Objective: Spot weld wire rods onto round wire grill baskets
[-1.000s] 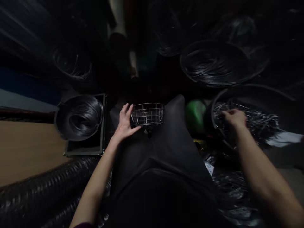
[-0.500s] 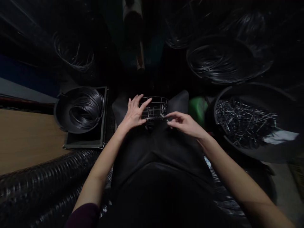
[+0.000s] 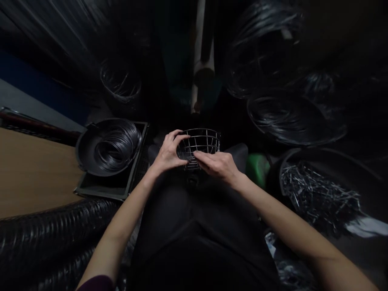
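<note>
In front of my lap is a small round wire basket (image 3: 207,139) with a grid of thin metal wires. My left hand (image 3: 170,153) grips its left side, thumb at the lower edge and fingers curved over the rim wires. At the near side of the basket is my right hand (image 3: 220,163), its fingers pressed together against the wires. Whether a small piece sits in those right fingers is hidden. Below the basket a dark round part (image 3: 192,180) shows faintly.
Left, a black bowl (image 3: 83,151) with a wire coil (image 3: 118,145) rests on a crate (image 3: 133,178). Right, a tub (image 3: 280,173) holds many short metal pieces (image 3: 321,196). A green object (image 3: 257,167) stands beside it. Ahead rises a machine with a pale rod (image 3: 198,56). Stacked wire rings (image 3: 45,230) lie lower left.
My right hand has moved left, from beside the basket onto its near wires. The left hand keeps its hold on the left side. The camera view has shifted, so the surroundings sit lower.
</note>
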### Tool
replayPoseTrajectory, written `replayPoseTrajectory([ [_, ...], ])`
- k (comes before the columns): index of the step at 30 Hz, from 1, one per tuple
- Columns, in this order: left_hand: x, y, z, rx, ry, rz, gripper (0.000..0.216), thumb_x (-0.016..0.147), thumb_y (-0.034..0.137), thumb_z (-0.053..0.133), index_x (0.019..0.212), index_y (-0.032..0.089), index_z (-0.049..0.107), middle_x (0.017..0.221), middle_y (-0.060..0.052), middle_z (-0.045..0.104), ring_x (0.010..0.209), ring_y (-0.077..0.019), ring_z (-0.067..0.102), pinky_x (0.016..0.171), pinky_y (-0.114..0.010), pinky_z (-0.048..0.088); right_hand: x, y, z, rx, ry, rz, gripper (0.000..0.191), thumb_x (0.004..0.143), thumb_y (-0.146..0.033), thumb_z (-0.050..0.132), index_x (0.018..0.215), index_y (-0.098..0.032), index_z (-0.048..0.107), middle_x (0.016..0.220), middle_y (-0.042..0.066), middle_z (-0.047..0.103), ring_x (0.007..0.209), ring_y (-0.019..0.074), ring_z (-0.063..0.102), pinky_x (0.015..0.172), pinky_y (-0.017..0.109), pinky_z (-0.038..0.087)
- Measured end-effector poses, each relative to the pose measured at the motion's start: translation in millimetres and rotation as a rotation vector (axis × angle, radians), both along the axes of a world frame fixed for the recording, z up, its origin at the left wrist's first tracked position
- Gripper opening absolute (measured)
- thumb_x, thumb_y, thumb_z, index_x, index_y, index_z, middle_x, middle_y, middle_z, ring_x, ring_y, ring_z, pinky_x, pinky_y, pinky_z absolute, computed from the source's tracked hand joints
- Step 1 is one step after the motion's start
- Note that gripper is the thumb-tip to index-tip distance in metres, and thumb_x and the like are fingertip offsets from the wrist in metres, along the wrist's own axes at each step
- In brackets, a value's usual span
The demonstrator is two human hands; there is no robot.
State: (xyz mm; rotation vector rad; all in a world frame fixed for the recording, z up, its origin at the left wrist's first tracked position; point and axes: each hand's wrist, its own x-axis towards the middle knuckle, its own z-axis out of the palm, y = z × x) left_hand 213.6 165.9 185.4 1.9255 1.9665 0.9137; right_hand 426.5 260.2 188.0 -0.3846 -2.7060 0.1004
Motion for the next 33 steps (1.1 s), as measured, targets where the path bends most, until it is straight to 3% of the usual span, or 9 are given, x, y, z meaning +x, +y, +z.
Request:
replayPoseTrajectory([
  [6, -6, 14, 9.4, 0.060, -0.044, -0.007, 0.079, 0.057, 0.020, 0.084, 0.129, 0.022, 0.052, 0.138, -0.014, 0.046, 0.131, -0.0344, 0.045, 0.112, -0.052, 0.040, -11, 21, 4.4, 0.198, 0.067, 0.040, 0.032, 0.098, -0.023, 0.048, 0.120, -0.021, 0.071, 0.116, -0.002, 0.072, 0.055, 0.0109, 0.064, 0.051, 0.026, 0.046],
  [12, -3, 19, 2.9, 0.102, -0.096, 0.044, 0.078, 0.056, 0.019, 0.084, 0.127, 0.022, 0.052, 0.138, -0.013, 0.046, 0.131, -0.0345, 0.046, 0.112, -0.053, 0.041, -8, 30, 6.2, 0.087, 0.116, 0.082, 0.030, 0.099, -0.023, 0.048, 0.117, -0.023, 0.072, 0.114, 0.000, 0.072, 0.069, 0.0101, 0.071, 0.059, 0.021, 0.052],
  [24, -23, 45, 6.2, 0.173, -0.093, -0.026, 0.077, 0.056, 0.020, 0.086, 0.125, 0.021, 0.054, 0.140, -0.015, 0.046, 0.134, -0.0353, 0.043, 0.113, -0.053, 0.039, -17, 58, 7.3, 0.080, 0.173, 0.124, 0.029, 0.096, -0.020, 0.054, 0.118, -0.024, 0.071, 0.115, -0.001, 0.072, 0.071, 0.0117, 0.073, 0.058, 0.022, 0.057],
  [33, -35, 56, 9.9, 0.193, -0.091, -0.047, 0.077, 0.057, 0.024, 0.086, 0.126, 0.021, 0.054, 0.140, -0.015, 0.045, 0.134, -0.0362, 0.043, 0.113, -0.054, 0.039, -28, 71, 8.6, -0.001, 0.208, 0.144, 0.028, 0.096, -0.022, 0.056, 0.119, -0.022, 0.070, 0.112, 0.001, 0.073, 0.079, 0.0134, 0.075, 0.070, 0.021, 0.061],
])
